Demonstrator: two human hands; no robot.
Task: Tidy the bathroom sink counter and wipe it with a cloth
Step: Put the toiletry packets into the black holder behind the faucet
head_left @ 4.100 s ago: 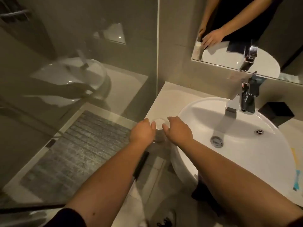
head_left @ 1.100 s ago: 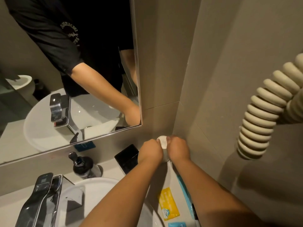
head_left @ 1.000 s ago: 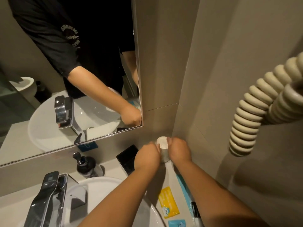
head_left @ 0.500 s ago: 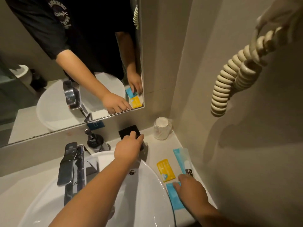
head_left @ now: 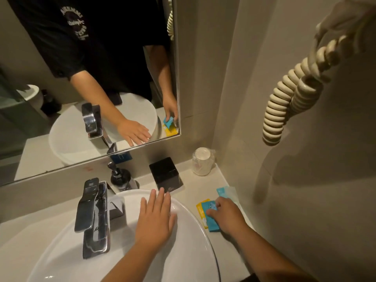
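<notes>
Head view. The left hand (head_left: 155, 218) is lying flat with fingers spread, grasping nothing, on the far rim of the round white ceramic basin (head_left: 189, 224). At 3 o'clock from it, the right hand (head_left: 227, 217) is pressing its fingers onto a blue rectangular sachet (head_left: 211, 222), which is overlapping a yellow rectangular sachet (head_left: 200, 208) on the pale stone counter (head_left: 203, 186); whether the fingers are gripping the sachet or only resting on it cannot be told. A pale blue packet (head_left: 225, 191) is lying just beside, at 12 o'clock from the right hand. A wrapped upturned glass cup (head_left: 203, 160) is standing in the counter's far corner, at 1 o'clock from the left hand. A glossy black cube box (head_left: 165, 173) is sitting at 12 o'clock, near a black pump bottle (head_left: 120, 176) and the chrome mixer tap (head_left: 92, 216). A cream coiled cord (head_left: 289, 94) is hanging on the wall.
</notes>
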